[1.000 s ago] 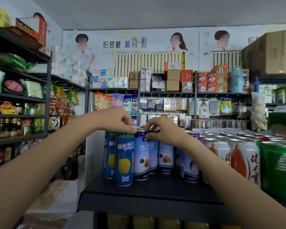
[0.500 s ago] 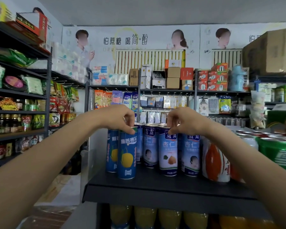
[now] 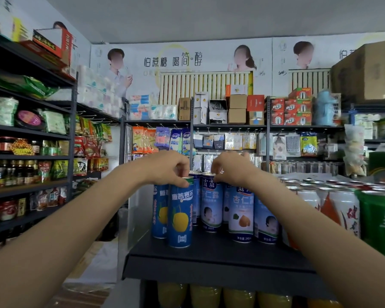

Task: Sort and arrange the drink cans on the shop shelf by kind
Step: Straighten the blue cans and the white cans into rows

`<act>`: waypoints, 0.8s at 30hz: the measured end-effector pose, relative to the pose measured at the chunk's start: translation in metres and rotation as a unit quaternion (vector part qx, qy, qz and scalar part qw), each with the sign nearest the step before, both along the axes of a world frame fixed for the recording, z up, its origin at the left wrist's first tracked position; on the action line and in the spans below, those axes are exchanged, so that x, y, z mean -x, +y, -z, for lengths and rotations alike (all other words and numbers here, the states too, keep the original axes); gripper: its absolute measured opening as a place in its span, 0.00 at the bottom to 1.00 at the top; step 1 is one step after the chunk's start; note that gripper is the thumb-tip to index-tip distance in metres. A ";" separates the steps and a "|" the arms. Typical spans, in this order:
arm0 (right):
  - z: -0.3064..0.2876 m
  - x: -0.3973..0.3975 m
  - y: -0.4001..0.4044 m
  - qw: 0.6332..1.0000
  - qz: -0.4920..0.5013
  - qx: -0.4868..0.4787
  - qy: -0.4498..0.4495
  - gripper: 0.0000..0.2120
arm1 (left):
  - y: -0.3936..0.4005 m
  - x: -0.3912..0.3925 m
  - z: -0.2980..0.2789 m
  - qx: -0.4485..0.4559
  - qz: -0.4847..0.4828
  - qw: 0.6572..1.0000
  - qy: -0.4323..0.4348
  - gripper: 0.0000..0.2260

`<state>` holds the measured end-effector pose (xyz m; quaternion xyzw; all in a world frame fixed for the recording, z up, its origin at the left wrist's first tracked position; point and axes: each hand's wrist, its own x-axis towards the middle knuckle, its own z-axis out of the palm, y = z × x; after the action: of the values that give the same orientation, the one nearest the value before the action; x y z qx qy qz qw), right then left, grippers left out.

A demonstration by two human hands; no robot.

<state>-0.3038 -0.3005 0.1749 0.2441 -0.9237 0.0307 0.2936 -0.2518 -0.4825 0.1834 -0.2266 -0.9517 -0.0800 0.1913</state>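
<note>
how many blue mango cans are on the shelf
2. The front mango can stands at the shelf's left front with the left hand gripping its top; the second mango can stands just behind-left. More may be hidden behind.

right hand (image 3: 229,168) shifted left, off the front almond can (image 3: 240,215)

Under the left fingers (image 3: 182,182) stands an upright blue mango can (image 3: 180,213); pale almond cans (image 3: 241,215) (also upright) cluster beneath the right fingers (image 3: 215,175).
</note>
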 end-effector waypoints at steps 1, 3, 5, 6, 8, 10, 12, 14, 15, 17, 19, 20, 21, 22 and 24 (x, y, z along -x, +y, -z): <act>0.002 0.003 -0.004 1.000 0.005 -0.002 0.006 0.05 | 0.000 0.000 0.001 -0.001 0.001 1.000 0.005 0.10; 0.001 0.003 -0.009 1.000 -0.001 0.005 0.003 0.02 | 0.000 0.000 0.003 -0.007 0.005 1.000 0.012 0.10; -0.004 -0.001 -0.010 0.999 -0.015 0.020 -0.023 0.04 | -0.001 0.000 0.003 -0.009 0.008 1.000 0.010 0.09; -0.006 -0.004 -0.009 0.999 -0.020 0.020 -0.034 0.05 | -0.001 0.000 0.001 -0.007 0.007 1.000 0.003 0.08; -0.010 -0.009 -0.005 0.998 -0.030 0.014 -0.049 0.06 | -0.002 0.001 -0.003 -0.010 0.010 1.000 -0.017 0.06; -0.013 -0.013 -0.001 0.997 -0.050 0.012 -0.060 0.04 | -0.003 0.005 -0.009 -0.027 0.014 0.999 -0.018 0.09; -0.015 -0.017 0.001 0.995 -0.068 0.010 -0.077 0.05 | -0.002 0.012 -0.014 -0.047 0.011 0.999 0.006 0.11; -0.018 -0.022 0.005 0.990 -0.093 0.015 -0.110 0.06 | 0.000 0.023 -0.017 -0.046 0.004 0.999 0.026 0.08; -0.021 -0.022 0.007 0.985 -0.111 0.024 -0.127 0.05 | 0.002 0.029 -0.018 -0.038 0.001 0.999 0.030 0.06; -0.029 -0.015 0.013 0.981 -0.131 0.063 -0.124 0.01 | 0.005 0.041 -0.019 -0.024 -0.007 0.999 0.029 0.04; -0.040 -0.001 0.018 0.985 -0.115 0.082 -0.094 0.01 | 0.005 0.052 -0.020 -0.027 -0.007 0.999 0.018 0.05; -0.044 0.006 0.019 0.988 -0.108 0.070 -0.087 0.01 | 0.005 0.058 -0.021 -0.025 -0.007 1.000 0.011 0.05; -0.047 0.013 0.018 0.990 -0.105 0.048 -0.083 0.02 | 0.005 0.063 -0.022 -0.015 -0.008 1.000 0.006 0.04; -0.049 0.020 0.016 0.991 -0.103 0.022 -0.081 0.04 | 0.006 0.070 -0.022 -0.001 -0.012 1.000 0.001 0.04; -0.052 0.034 0.010 0.991 -0.103 -0.013 -0.088 0.06 | 0.007 0.082 -0.023 0.033 -0.025 0.999 -0.018 0.06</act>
<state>-0.3382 -0.2908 0.2264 0.3381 -0.9163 0.0704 0.2029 -0.3335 -0.4755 0.2064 -0.2074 -0.9624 -0.0482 0.1685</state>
